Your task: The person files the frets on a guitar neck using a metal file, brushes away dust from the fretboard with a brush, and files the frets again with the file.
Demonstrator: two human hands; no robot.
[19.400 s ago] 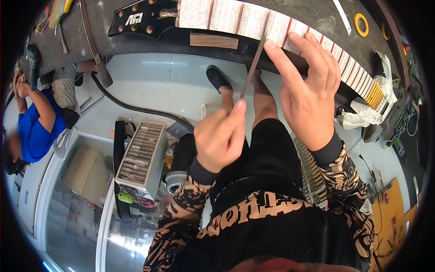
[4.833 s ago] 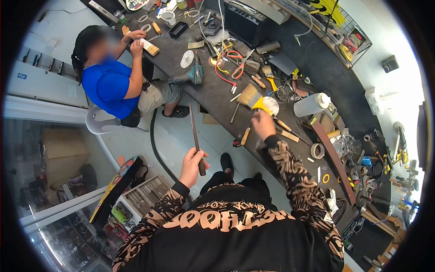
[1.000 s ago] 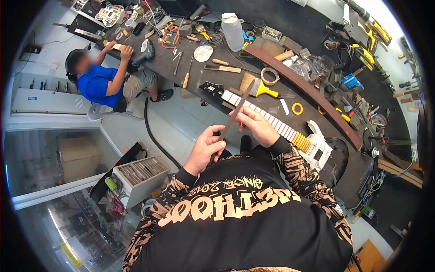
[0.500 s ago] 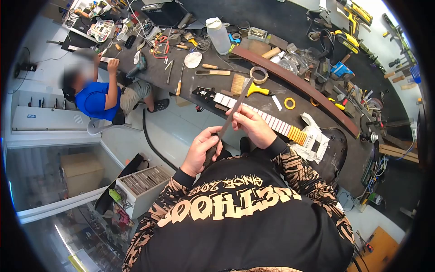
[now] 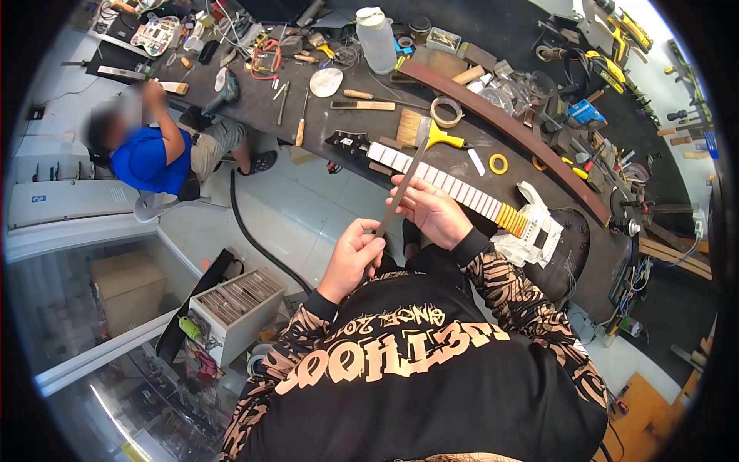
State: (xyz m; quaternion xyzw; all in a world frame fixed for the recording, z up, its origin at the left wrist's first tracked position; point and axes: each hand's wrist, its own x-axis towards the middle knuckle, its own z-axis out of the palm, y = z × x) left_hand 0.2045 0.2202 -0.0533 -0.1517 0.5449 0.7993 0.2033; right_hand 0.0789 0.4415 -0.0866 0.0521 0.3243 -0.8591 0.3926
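A long, thin dark file (image 5: pixel 406 182) slants up and to the right in front of my body. My left hand (image 5: pixel 354 258) is closed round its lower end. Farther up, the fingers of my right hand (image 5: pixel 429 209) are curled against the file's middle. Beyond my hands lies a guitar, its taped neck (image 5: pixel 450 185) striped white and red, then yellow near the body. Its black headstock (image 5: pixel 348 143) points left, and white paper (image 5: pixel 531 239) covers part of the dark body (image 5: pixel 573 246). The file's tip overlaps the neck in view; whether they touch, I cannot tell.
Behind the neck lie a yellow-handled brush (image 5: pixel 443 138), a tape roll (image 5: pixel 446 112) and a yellow ring (image 5: pixel 498 163). A long brown beam (image 5: pixel 508 138) crosses the bench beside a white bottle (image 5: pixel 376 42). A person in blue (image 5: pixel 150 162) sits at the far left.
The view has shifted slightly. My right hand's fingers have loosened and spread a little along the file, while my left hand still grips its lower end. The co-worker's arms have moved.
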